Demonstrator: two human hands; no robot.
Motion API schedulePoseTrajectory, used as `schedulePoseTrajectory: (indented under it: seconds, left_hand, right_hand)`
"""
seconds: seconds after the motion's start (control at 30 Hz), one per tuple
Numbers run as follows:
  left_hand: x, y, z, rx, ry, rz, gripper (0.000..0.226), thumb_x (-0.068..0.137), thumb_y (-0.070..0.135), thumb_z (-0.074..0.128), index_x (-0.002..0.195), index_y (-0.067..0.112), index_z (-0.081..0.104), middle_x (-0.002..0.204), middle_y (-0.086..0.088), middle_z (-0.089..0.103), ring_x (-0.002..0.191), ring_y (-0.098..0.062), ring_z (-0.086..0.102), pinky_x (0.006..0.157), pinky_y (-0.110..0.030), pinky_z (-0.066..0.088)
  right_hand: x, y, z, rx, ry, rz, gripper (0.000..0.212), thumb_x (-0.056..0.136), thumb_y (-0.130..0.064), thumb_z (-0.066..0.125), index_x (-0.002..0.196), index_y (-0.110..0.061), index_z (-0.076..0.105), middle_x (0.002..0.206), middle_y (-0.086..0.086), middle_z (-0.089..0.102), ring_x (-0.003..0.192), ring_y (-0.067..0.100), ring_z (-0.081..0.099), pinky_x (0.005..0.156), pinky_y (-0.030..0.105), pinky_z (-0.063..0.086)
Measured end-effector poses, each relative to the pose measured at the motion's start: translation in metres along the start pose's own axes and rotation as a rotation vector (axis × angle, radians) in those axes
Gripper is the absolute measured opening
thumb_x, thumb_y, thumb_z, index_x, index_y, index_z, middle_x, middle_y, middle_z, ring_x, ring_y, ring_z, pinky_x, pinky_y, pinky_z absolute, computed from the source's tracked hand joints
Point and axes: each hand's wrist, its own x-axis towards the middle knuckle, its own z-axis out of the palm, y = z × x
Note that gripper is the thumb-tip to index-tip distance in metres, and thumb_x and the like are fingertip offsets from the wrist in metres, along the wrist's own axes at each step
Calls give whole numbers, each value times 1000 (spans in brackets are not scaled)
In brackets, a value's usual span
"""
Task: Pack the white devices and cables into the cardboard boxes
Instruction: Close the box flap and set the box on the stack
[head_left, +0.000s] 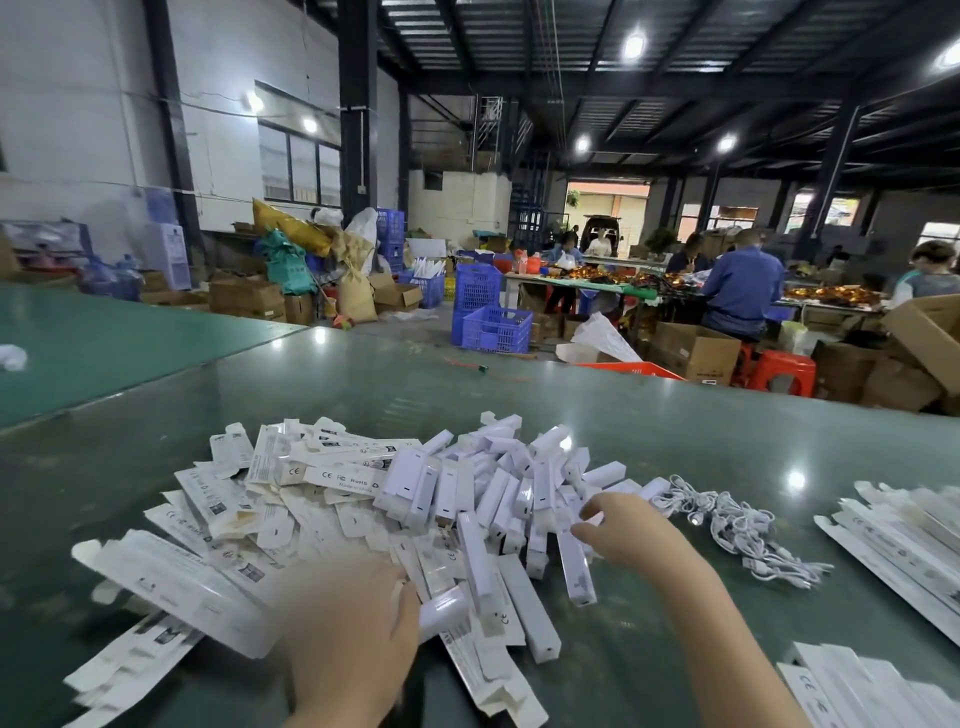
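Head view: our left hand (358, 623) grips a blurred long white box (192, 592) near us. Our right hand (623, 530) pinches a white device (574, 564) in the pile (509, 483) on the table (623, 415); cables (737, 525) lie just beyond.

Left hand (358, 629) blurred, grip unclear
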Motion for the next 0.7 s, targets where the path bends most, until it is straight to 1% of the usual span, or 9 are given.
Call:
schedulePoseTrajectory:
  seconds: [0.1, 0.2, 0.27, 0.37, 0.47, 0.57, 0.6, 0.67, 0.7]
  left_hand:
    - [4, -7, 2, -71, -41, 16, 34, 97, 45, 27, 110, 38, 58, 120, 26, 53, 99, -9, 35, 86, -23, 31]
    - [6, -11, 2, -77, -34, -8, 25, 96, 41, 34, 107, 37, 56, 117, 24, 52, 95, -11, 37, 85, -23, 33]
    - [7, -14, 4, -116, -13, -44, 23, 94, 34, 41, 109, 33, 59, 118, 21, 51, 92, -13, 38, 79, -23, 33]
    - [11, -15, 7, -289, 55, -65, 17, 87, 11, 56, 98, 13, 68, 106, 4, 59, 99, -18, 50, 77, -22, 34]
    - [12, -12, 1, -474, 114, -62, 16, 82, 2, 65, 92, 13, 71, 103, 3, 61, 101, -16, 55, 81, -19, 41]
    - [9, -7, -16, -648, 287, -76, 31, 80, -8, 64, 86, 22, 68, 100, 11, 58, 98, 2, 51, 93, -26, 45]
    - [8, -5, -22, -670, 380, -29, 31, 79, -11, 62, 83, 19, 69, 98, 12, 57, 98, 5, 50, 94, -21, 43]
    - [3, 0, -30, -667, 538, 174, 18, 79, -4, 59, 77, 8, 72, 91, 7, 61, 96, 1, 51, 90, -9, 39]
    - [-2, 6, -32, -662, 584, 274, 17, 78, 2, 56, 73, 4, 72, 90, 5, 62, 95, -6, 52, 89, -10, 39]
  right_hand:
    - [-4, -19, 5, 35, -3, -78, 34, 89, -39, 50, 119, -24, 58, 130, -2, 55, 100, 16, 58, 85, 30, 47]
    - [-13, -41, 8, 101, 7, -178, 34, 90, -38, 51, 120, -24, 58, 118, -2, 61, 91, 13, 57, 84, 31, 50]
    - [-22, -52, 9, 137, 7, -233, 33, 90, -37, 52, 120, -24, 58, 114, -4, 63, 90, 12, 57, 82, 31, 51]
    - [-34, -63, 7, 169, 28, -314, 29, 92, -35, 51, 117, -24, 60, 108, -6, 66, 81, 8, 54, 76, 26, 49]
    - [-45, -72, 4, 235, 75, -377, 24, 93, -33, 50, 112, -26, 64, 98, -10, 67, 80, 5, 56, 70, 21, 47]
    - [-53, -81, 4, 396, 106, -425, 21, 94, -31, 51, 109, -26, 65, 90, -14, 64, 78, 2, 59, 66, 14, 47]
    - [-56, -85, 5, 481, 92, -433, 22, 94, -32, 51, 111, -26, 64, 91, -14, 65, 79, 2, 61, 68, 14, 48]
    - [-59, -93, 9, 691, 4, -430, 33, 92, -37, 53, 122, -24, 58, 98, -13, 66, 87, 0, 63, 79, 19, 51]
    - [-60, -97, 11, 799, -62, -420, 42, 90, -42, 56, 128, -24, 53, 102, -14, 66, 91, 0, 63, 85, 24, 52]
